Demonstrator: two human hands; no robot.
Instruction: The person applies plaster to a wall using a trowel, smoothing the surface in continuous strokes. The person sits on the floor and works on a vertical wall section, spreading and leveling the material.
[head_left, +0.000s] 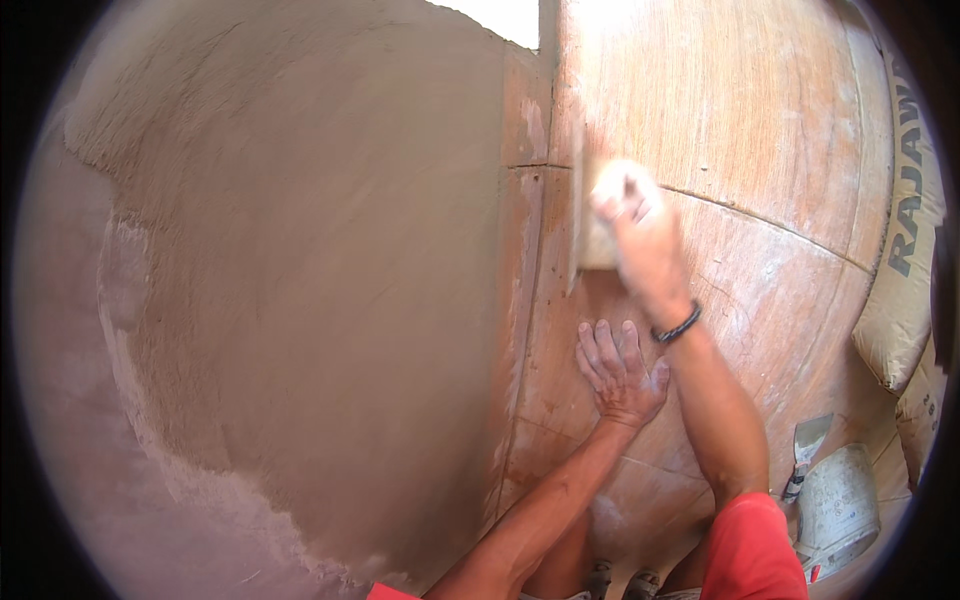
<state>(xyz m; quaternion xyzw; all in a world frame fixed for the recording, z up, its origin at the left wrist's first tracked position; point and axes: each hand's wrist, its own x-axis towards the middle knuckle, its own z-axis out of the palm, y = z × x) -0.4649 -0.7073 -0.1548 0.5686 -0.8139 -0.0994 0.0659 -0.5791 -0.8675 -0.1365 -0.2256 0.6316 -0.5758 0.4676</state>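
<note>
My right hand, blurred by motion and with a dark braided band at the wrist, is closed around a plastering float. The tool's thin plate stands nearly edge-on to me; its grip is mostly hidden by the fingers and washed out by glare. It is over the wood-grained tiles, just right of a broad coat of wet grey-brown mortar. Whether the plate touches a surface I cannot tell. My left hand rests palm down on the tiles below the right hand, fingers stretched and slightly spread.
A ragged edge bounds the mortar on the left, beside a smoother pinkish surface. Filled sacks lie along the right side. A putty knife leans by a dirty white bucket at lower right. My feet show at the bottom.
</note>
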